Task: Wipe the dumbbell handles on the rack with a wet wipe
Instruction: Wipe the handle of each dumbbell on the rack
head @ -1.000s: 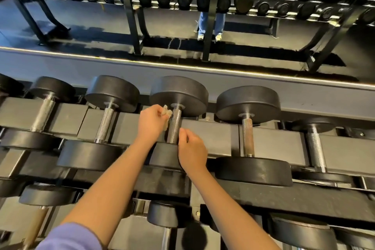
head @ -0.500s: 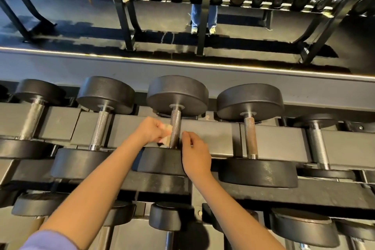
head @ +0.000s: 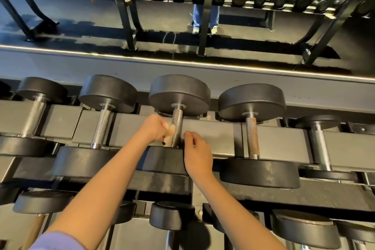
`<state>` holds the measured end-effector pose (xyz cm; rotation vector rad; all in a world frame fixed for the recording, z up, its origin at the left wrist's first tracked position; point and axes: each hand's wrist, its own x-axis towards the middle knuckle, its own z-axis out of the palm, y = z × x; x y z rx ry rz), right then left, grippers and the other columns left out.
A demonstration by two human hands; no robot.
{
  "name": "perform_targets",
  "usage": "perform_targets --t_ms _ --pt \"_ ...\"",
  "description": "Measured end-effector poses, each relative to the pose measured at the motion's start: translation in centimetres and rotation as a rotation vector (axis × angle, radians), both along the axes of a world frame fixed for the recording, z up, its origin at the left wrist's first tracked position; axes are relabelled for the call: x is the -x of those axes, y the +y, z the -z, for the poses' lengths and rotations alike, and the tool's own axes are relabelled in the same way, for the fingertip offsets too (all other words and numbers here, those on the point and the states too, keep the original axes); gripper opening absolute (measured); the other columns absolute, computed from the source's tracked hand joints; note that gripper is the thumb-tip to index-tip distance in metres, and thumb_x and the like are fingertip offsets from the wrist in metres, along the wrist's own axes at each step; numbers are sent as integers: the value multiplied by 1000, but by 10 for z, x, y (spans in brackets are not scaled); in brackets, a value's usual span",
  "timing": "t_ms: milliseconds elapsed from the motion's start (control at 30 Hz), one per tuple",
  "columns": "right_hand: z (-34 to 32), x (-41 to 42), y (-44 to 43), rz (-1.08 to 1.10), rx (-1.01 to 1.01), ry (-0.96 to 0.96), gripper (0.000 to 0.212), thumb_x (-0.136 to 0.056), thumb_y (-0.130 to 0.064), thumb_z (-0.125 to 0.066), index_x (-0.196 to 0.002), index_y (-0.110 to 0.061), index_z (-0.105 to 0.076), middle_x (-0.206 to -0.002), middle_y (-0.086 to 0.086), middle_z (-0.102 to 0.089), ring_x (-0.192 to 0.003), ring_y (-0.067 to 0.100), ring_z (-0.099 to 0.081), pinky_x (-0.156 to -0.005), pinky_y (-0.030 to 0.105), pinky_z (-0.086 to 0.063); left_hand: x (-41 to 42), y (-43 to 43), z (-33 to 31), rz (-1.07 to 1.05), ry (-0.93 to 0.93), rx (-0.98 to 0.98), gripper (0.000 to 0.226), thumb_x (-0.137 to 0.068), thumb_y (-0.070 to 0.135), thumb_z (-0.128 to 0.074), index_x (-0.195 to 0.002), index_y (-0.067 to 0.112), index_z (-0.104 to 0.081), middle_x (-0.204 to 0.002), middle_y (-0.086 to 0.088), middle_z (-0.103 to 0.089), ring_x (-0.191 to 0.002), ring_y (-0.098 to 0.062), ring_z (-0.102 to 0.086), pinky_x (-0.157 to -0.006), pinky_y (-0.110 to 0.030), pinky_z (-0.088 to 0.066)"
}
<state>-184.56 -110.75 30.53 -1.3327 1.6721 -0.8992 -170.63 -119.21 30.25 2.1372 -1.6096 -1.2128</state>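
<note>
- The wipe [head: 169, 134], a pale bunched wad, lay pressed against the left side of the middle dumbbell's handle [head: 177, 122], near that handle's lower end.
- The left hand [head: 154, 128] had its fingers curled round the wipe and held it to the metal.
- The right hand [head: 197, 152] sat just right of the handle with loosely bent fingers and nothing in its grasp. Whether its fingertips touched the bar I could not tell.
- The top rail of the rack [head: 215, 134] ran behind the handle and carried the whole row.
- Left of the handle were two more bars, a near one [head: 102, 128] and a far one [head: 34, 119]. To the right were a dull, rusty-looking bar [head: 252, 138] and another beyond it [head: 319, 146].
- Below the handle, a lower row [head: 172, 217] showed mostly its weight ends.
- By my reading the job was mid-course, with one bar under the wipe. No bar showed wetness, so which were done could not be told, and the lower row likely remained.
</note>
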Motion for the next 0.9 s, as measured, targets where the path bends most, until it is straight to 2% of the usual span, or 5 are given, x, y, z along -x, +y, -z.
perform_targets --t_ms 267,400,533,733,900 --pt "2 -2 -1 12 18 -26 34 -100 -35 -39 -77 -20 -59 -68 -4 -58 -66 11 -55 -60 28 -42 6 0 -11 -32 -73 189 26 -81 12 -72 -65 18 -53 -72 4 -54 -82 -15 -54 -75 -30 -45" --pt "3 0 0 14 21 -20 31 -100 -33 -40 -76 -23 -57 -68 -5 -57 -66 10 -54 -58 26 -41 -1 5 0 -4 39 65 15 -79 13 -76 -75 5 -64 -85 -16 -68 -84 -28 -66 -82 -42 -55" --pt "2 1 -1 -1 6 -2 26 -99 -29 -41 -84 -22 -60 -76 -7 -60 -73 10 -56 -68 31 -47 -5 20 -5 151 -37 45 14 -78 14 -76 -81 1 -70 -76 -10 -66 -75 -20 -62 -74 -33 -53" --pt "1 4 -19 -109 -87 -80 22 -97 -31 -45 -105 -24 -65 -94 -4 -66 -88 14 -60 -80 32 -48 4 32 -27 114 95 366 25 -78 13 -75 -61 13 -56 -58 5 -48 -55 -3 -43 -52 -10 -35" --pt "0 6 -52 -110 -169 -385 24 -92 -22 -61 -89 1 -67 -77 12 -65 -70 18 -61 -66 30 -53 12 29 -30 169 111 481 20 -80 13 -74 -97 4 -69 -85 -6 -68 -70 -4 -55 -64 -5 -41"
